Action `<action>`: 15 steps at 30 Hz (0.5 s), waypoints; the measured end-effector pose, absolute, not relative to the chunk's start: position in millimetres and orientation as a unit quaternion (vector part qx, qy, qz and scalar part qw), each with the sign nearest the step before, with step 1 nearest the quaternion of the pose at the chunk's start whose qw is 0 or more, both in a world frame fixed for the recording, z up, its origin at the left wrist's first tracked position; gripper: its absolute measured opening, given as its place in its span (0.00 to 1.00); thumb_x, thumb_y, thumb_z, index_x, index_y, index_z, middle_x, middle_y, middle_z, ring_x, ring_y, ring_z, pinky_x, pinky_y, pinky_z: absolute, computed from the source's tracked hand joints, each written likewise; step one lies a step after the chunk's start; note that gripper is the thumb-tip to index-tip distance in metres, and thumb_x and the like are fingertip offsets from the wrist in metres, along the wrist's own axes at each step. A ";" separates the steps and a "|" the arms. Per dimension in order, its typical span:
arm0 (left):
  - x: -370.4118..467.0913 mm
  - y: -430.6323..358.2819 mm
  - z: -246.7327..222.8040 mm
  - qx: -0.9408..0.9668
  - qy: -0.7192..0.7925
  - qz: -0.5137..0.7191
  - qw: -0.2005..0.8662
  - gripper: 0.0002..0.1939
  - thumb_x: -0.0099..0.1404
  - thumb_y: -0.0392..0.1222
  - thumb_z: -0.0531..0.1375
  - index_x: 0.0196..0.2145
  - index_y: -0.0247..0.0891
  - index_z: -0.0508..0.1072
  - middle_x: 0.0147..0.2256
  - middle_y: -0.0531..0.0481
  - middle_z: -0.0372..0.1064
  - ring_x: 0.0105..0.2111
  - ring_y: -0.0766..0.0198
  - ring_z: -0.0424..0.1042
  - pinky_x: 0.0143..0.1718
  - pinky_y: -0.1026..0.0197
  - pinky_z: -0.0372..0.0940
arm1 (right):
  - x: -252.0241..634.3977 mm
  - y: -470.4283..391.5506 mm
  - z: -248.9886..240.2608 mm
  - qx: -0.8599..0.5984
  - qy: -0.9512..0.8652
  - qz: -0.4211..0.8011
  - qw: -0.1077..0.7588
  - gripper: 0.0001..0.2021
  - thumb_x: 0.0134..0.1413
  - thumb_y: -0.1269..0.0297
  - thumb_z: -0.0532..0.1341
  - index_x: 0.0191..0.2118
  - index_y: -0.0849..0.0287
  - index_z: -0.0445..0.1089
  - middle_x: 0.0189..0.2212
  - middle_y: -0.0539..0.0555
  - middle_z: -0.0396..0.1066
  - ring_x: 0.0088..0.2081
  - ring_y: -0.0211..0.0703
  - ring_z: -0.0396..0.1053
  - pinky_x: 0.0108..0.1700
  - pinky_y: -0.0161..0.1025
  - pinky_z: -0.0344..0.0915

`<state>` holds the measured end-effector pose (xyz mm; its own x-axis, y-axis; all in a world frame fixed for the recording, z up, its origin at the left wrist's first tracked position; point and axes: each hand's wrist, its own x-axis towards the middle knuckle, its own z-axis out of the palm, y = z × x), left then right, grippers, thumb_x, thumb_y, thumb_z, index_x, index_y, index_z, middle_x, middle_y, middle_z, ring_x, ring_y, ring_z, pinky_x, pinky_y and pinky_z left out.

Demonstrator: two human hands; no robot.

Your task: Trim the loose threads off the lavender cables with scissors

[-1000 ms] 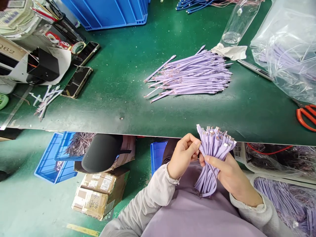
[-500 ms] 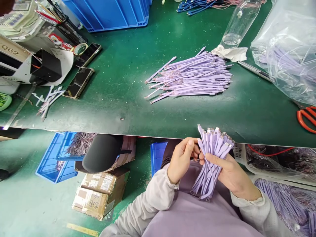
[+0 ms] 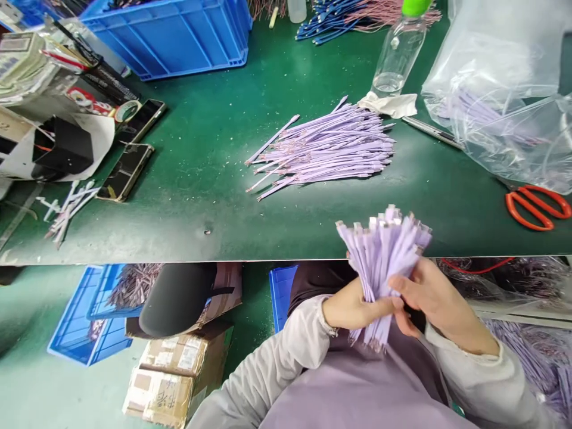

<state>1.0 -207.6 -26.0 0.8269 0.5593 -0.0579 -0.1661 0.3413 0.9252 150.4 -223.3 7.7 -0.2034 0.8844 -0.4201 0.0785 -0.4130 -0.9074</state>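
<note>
A bundle of short, flat purple USB cables (image 3: 378, 250) stands upright in front of my body, its metal-tipped plugs fanned out at the top. My left hand (image 3: 360, 307) is wrapped around the lower part, thumb across the front. On the bundle's right side, my right hand (image 3: 440, 301) has its thumb against the cables and its upper fingers partly hidden behind them. The bare lower ends stick out beneath my left hand. On the green table (image 3: 196, 149) beyond lies a loose pile of matching purple cables (image 3: 326, 146).
Orange-handled scissors (image 3: 531, 205), a cutter knife (image 3: 432, 132), a clear bottle (image 3: 397, 56) and a plastic bag (image 3: 496, 77) lie or stand to the right. Leftward are two phones (image 3: 125, 173) and a blue crate (image 3: 174, 42). Cardboard boxes (image 3: 165, 381) sit on the floor.
My left hand has moved from the bundle's upper left side to a grip around its lower part. My right hand has shifted toward the right edge. The camera view has shifted.
</note>
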 end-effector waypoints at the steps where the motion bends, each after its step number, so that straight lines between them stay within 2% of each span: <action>1: 3.1 -209.5 -24.5 0.553 0.254 0.250 0.753 0.23 0.67 0.55 0.49 0.35 0.33 0.73 0.25 0.43 0.71 0.35 0.55 0.74 0.45 0.52 0.68 | 149.3 -226.2 7.7 -0.553 -0.460 0.598 0.354 0.33 0.42 0.49 0.69 0.54 0.58 0.65 0.39 0.59 0.75 0.37 0.52 0.74 0.34 0.43 0.73; 3: 6.5 -215.7 -22.3 0.601 0.393 0.264 0.644 0.18 0.66 0.50 0.52 0.43 0.33 0.71 0.30 0.42 0.73 0.36 0.54 0.74 0.45 0.51 0.67 | 142.2 -232.2 5.8 -0.574 -0.505 0.499 0.408 0.45 0.35 0.51 0.73 0.61 0.55 0.57 0.52 0.61 0.68 0.50 0.55 0.70 0.48 0.47 0.71; 4: 7.7 -219.0 -21.4 0.619 0.447 0.256 0.592 0.18 0.65 0.47 0.54 0.48 0.33 0.69 0.35 0.40 0.73 0.39 0.52 0.74 0.46 0.50 0.67 | 137.5 -234.3 4.3 -0.593 -0.521 0.455 0.413 0.46 0.34 0.52 0.73 0.61 0.55 0.57 0.55 0.62 0.66 0.54 0.57 0.66 0.54 0.49 0.66; 6: 7.8 -224.2 -20.2 0.638 0.508 0.224 0.533 0.25 0.61 0.44 0.58 0.54 0.34 0.64 0.45 0.37 0.71 0.44 0.48 0.72 0.48 0.47 0.65 | 129.2 -235.2 1.3 -0.620 -0.521 0.413 0.417 0.32 0.44 0.52 0.69 0.56 0.56 0.65 0.55 0.61 0.67 0.57 0.57 0.63 0.60 0.51 0.59; 8: 3.4 -224.9 -19.9 0.622 0.498 0.200 0.570 0.33 0.57 0.44 0.62 0.59 0.35 0.59 0.48 0.37 0.69 0.47 0.46 0.70 0.48 0.47 0.65 | 126.0 -231.8 -0.9 -0.603 -0.481 0.470 0.430 0.19 0.54 0.53 0.62 0.49 0.57 0.72 0.50 0.59 0.71 0.55 0.54 0.65 0.60 0.50 0.59; 10: -4.7 -221.4 -20.8 0.567 0.410 0.180 0.692 0.36 0.55 0.48 0.65 0.58 0.35 0.60 0.48 0.38 0.70 0.47 0.48 0.71 0.48 0.49 0.66 | 127.7 -226.9 -2.3 -0.544 -0.414 0.600 0.415 0.17 0.57 0.52 0.59 0.46 0.57 0.73 0.45 0.58 0.74 0.46 0.49 0.72 0.53 0.46 0.67; 12: -13.1 -217.4 -22.5 0.482 0.293 0.149 0.812 0.29 0.57 0.54 0.63 0.51 0.31 0.69 0.45 0.38 0.72 0.45 0.50 0.72 0.48 0.51 0.67 | 131.0 -223.1 -4.0 -0.494 -0.347 0.713 0.356 0.19 0.56 0.51 0.59 0.47 0.58 0.72 0.39 0.57 0.76 0.29 0.41 0.73 0.34 0.39 0.73; 14: -17.9 -217.3 -24.3 0.418 0.272 0.147 0.854 0.26 0.61 0.57 0.59 0.43 0.29 0.73 0.40 0.37 0.73 0.43 0.51 0.73 0.48 0.50 0.67 | 133.4 -222.2 -7.6 -0.490 -0.304 0.756 0.309 0.20 0.53 0.49 0.62 0.46 0.59 0.72 0.31 0.55 0.75 0.15 0.30 0.61 0.16 0.31 0.61; 15: -18.6 -219.1 -25.2 0.398 0.304 0.165 0.849 0.25 0.61 0.57 0.59 0.41 0.29 0.74 0.39 0.38 0.74 0.43 0.51 0.73 0.49 0.50 0.66 | 134.2 -222.8 -10.3 -0.501 -0.290 0.757 0.304 0.20 0.52 0.49 0.63 0.44 0.60 0.71 0.27 0.53 0.73 0.13 0.27 0.55 0.13 0.29 0.53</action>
